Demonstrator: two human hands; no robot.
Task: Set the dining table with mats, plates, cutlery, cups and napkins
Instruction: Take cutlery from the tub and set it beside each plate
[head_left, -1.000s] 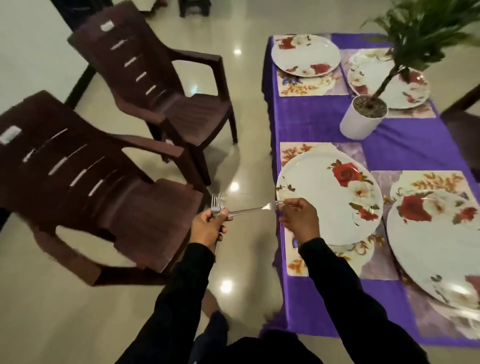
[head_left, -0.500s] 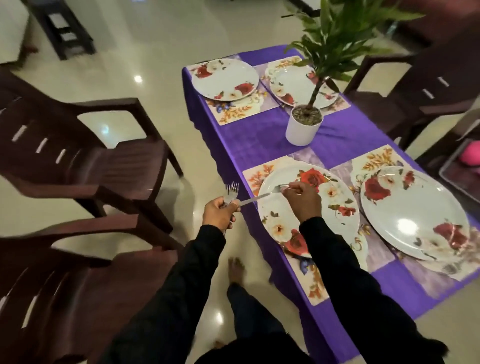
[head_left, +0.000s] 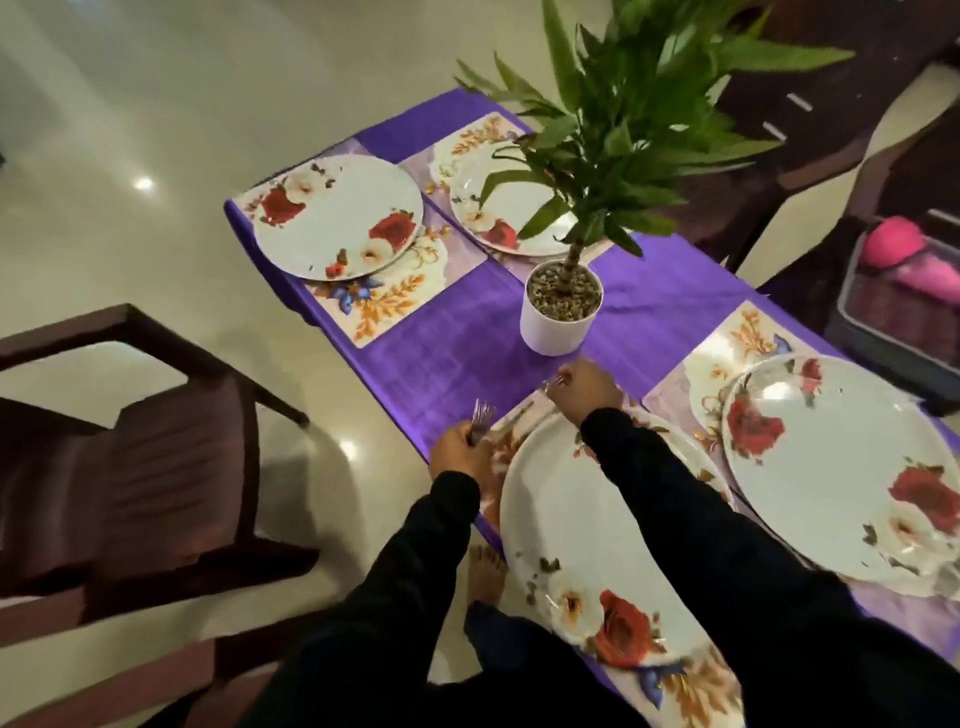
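My left hand (head_left: 460, 451) grips a bunch of forks (head_left: 482, 420), tines up, at the table's left edge. My right hand (head_left: 586, 388) pinches a single fork (head_left: 551, 383) at the far corner of the near floral mat (head_left: 514, 422), above the rim of the near white rose plate (head_left: 582, 530). A second plate (head_left: 836, 467) lies on its mat to the right. Two more plates (head_left: 337, 218) (head_left: 483, 208) lie on mats at the far end of the purple tablecloth (head_left: 457, 353).
A white pot with a green plant (head_left: 562, 306) stands mid-table, just beyond my right hand. A dark brown plastic chair (head_left: 135, 457) stands on the left, another chair (head_left: 810, 119) at the far right. A tray with pink things (head_left: 904, 291) sits at the right edge.
My view has swung right and closer to the table. My right hand has pulled one fork away from the bunch and carried it past the near plate's far rim.
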